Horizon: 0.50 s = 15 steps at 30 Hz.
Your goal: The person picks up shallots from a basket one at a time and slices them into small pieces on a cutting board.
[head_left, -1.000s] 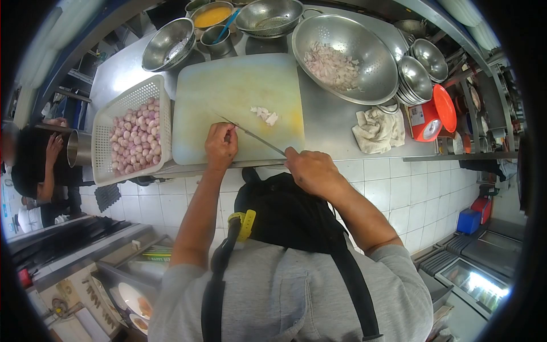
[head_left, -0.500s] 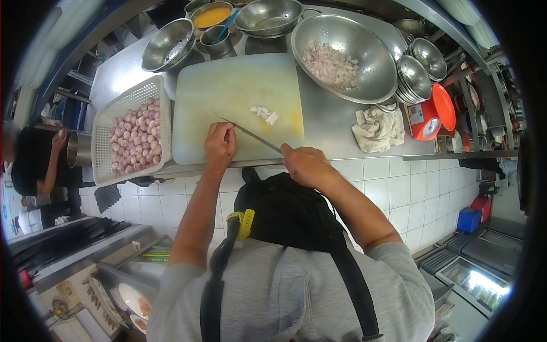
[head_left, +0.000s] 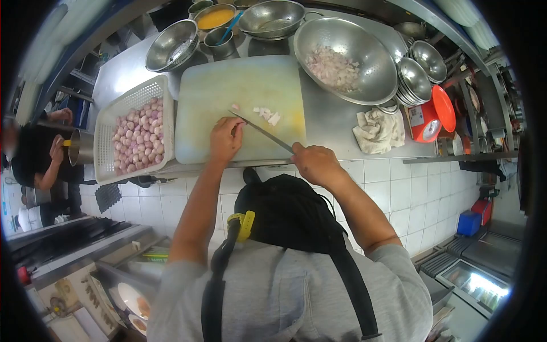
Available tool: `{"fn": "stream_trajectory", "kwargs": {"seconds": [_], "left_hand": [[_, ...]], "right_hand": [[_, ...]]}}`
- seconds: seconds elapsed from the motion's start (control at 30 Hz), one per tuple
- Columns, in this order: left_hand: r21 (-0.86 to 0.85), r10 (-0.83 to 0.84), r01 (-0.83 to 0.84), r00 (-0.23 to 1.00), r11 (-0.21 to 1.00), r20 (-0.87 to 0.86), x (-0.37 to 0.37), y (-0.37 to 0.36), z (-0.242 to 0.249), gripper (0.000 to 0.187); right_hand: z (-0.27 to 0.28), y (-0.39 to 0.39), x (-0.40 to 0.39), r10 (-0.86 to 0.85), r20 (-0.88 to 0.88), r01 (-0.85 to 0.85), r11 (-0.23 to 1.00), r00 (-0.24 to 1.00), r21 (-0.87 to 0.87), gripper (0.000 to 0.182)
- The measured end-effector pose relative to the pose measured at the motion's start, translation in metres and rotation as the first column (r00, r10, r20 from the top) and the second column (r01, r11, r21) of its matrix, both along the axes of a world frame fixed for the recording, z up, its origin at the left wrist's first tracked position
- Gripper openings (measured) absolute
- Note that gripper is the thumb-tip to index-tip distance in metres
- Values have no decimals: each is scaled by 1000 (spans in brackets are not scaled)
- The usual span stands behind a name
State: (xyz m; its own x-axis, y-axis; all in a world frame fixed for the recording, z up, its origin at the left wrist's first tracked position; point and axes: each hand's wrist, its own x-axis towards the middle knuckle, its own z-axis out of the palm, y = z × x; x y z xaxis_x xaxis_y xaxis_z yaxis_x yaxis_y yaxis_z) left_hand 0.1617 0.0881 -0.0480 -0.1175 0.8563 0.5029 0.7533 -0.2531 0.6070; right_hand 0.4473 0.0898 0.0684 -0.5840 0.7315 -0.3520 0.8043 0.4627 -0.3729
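My right hand (head_left: 317, 163) grips the handle of a kitchen knife (head_left: 263, 131), its blade slanting up and left over the cutting board (head_left: 216, 85). My left hand (head_left: 226, 139) is closed at the board's near edge, with a small pinkish shallot (head_left: 241, 123) partly hidden at the fingertips, against the blade. By the knife tip lies a small pink shallot piece (head_left: 236, 106). Chopped white shallot pieces (head_left: 268, 115) sit to the right of it. Left of the board is a white plastic basket (head_left: 102, 139) full of whole shallots (head_left: 139, 134).
A large steel colander (head_left: 376, 68) holding chopped shallots stands right of the board. Near it are a crumpled cloth (head_left: 379, 131), stacked bowls (head_left: 414, 80) and a red scale (head_left: 427, 125). Steel bowls (head_left: 171, 45) line the back. Another person's hand (head_left: 57, 149) is at a pot, far left.
A small pink piece now lies by the knife tip. My right hand and the knife have shifted slightly right; my left hand has moved slightly. The other person's hand now holds something yellow.
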Motion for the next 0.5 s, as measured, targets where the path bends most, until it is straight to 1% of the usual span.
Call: {"fn": "stream_trajectory", "kwargs": {"seconds": [0.07, 0.17, 0.27, 0.37, 0.47, 0.5], "left_hand": [[3, -47, 47, 998, 999, -45, -6, -3, 2, 14], [-97, -11, 13, 1000, 995, 14, -2, -5, 6, 13], [-115, 39, -33, 998, 993, 50, 7, -10, 18, 10], [-154, 4, 17, 991, 988, 137, 2, -12, 14, 11], [-99, -35, 37, 999, 994, 24, -2, -8, 13, 12], [-104, -35, 37, 999, 994, 18, -2, -8, 13, 12]], "right_hand": [[-4, -6, 0, -11, -23, 11, 999, 1000, 39, 21], [-11, -11, 1, -17, -88, 25, 996, 996, 85, 20], [-14, -12, 2, -16, -88, 24, 995, 996, 92, 20], [-14, -14, 2, -12, -85, 23, 993, 996, 120, 16], [-11, -17, -1, 5, -38, 1, 988, 999, 152, 15], [-12, -18, -1, 6, -50, 3, 986, 999, 167, 16]]}}
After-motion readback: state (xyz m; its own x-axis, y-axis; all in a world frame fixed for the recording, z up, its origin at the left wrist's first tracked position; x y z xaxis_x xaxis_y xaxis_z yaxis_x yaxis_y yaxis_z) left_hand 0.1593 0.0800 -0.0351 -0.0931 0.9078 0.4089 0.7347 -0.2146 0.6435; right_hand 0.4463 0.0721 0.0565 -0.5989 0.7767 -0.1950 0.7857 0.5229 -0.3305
